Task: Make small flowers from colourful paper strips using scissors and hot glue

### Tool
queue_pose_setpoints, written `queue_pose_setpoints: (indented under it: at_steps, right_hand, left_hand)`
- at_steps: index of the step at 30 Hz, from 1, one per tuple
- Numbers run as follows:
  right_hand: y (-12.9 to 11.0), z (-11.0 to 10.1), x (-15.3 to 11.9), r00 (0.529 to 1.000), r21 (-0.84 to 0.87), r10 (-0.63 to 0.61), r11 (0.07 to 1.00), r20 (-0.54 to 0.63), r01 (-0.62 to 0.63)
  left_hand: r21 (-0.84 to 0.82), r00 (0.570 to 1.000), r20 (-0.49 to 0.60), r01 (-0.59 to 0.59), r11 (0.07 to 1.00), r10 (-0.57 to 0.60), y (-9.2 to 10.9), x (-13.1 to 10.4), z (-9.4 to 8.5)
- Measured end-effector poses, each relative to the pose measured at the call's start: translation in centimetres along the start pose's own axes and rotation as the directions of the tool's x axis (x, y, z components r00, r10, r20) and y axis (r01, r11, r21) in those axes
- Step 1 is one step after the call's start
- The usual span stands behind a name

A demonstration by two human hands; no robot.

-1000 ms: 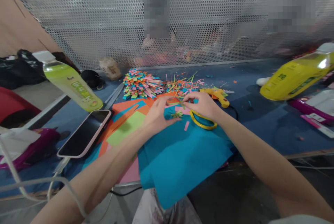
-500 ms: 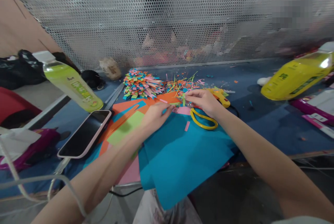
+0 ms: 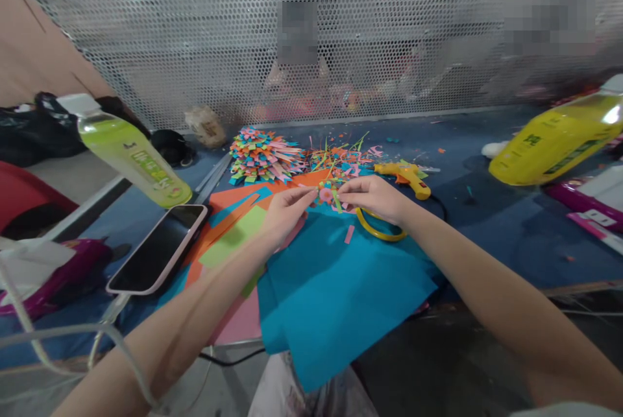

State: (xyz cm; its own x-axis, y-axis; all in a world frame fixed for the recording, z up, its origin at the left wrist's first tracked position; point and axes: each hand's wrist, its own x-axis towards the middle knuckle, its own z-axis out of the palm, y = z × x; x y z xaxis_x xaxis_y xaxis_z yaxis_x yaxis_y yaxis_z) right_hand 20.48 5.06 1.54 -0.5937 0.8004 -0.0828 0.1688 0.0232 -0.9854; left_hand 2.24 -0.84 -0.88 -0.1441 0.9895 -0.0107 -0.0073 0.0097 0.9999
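Over the sheets of blue paper (image 3: 341,287), my two hands almost meet. My left hand (image 3: 291,209) is closed in a pinch at a small multicoloured paper piece with a pink round centre (image 3: 326,195). Closed too, my right hand (image 3: 377,198) pinches a narrow green paper strip (image 3: 337,202) against the right side of that piece. Yellow-handled scissors (image 3: 382,233) lie just below my right hand, their blades hidden. A pink paper strip (image 3: 349,234) rests on the blue sheet.
A pile of fringed paper pieces (image 3: 263,156) and paper scraps (image 3: 341,159) lie behind my hands. To the right is a yellow glue gun (image 3: 409,177). A phone (image 3: 158,251) and a green drink bottle (image 3: 139,157) are left; a yellow bottle (image 3: 549,141) stands right.
Both hands have turned and come closer together. The pink centre of the small paper piece now faces up, and the green strip has come down to it. My right hand has lowered over the scissors.
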Motion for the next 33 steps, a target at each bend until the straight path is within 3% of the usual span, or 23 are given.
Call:
queue_pose_setpoints:
  at_steps: [7, 11, 15, 18, 24, 29, 33]
  right_hand:
    - [0.2, -0.5, 0.1, 0.998, -0.033, -0.055, 0.998, 0.004, 0.055]
    - [-0.1, -0.7, -0.1, 0.992, -0.166, -0.124, 0.979, -0.002, 0.122]
    - [-0.2, -0.6, -0.3, 0.993, -0.225, -0.118, 0.967, 0.013, 0.118]
    - [-0.2, -0.7, -0.3, 0.98, -0.207, -0.196, 0.959, 0.006, 0.193]
    - [-0.4, -0.7, -0.5, 0.9, -0.14, -0.393, 0.918, -0.189, 0.371]
    - [-0.6, 0.2, -0.8, 0.833, -0.142, -0.487, 0.874, -0.264, 0.466]
    - [-0.7, 0.7, -1.2, 0.795, -0.181, -0.532, 0.847, -0.292, 0.501]
  left_hand:
    - [-0.123, 0.977, 0.212, 0.029, 0.992, -0.003, -0.3, 0.2, -0.4]
    - [-0.034, 0.949, 0.312, -0.03, 0.999, 0.039, -0.4, -0.1, -0.5]
    - [0.107, 0.955, 0.283, -0.119, 0.987, 0.084, -0.6, 0.0, -0.5]
    - [0.076, 0.957, 0.275, -0.114, 0.991, 0.089, -0.4, 0.1, -0.5]
    - [-0.012, 0.966, 0.247, -0.073, 0.997, 0.074, 0.4, -0.3, -0.2]
    - [0.069, 0.957, 0.218, -0.208, 0.976, 0.189, 0.2, -0.6, -0.3]
    - [0.217, 0.924, 0.23, -0.356, 0.909, 0.307, 0.1, -0.9, -0.4]
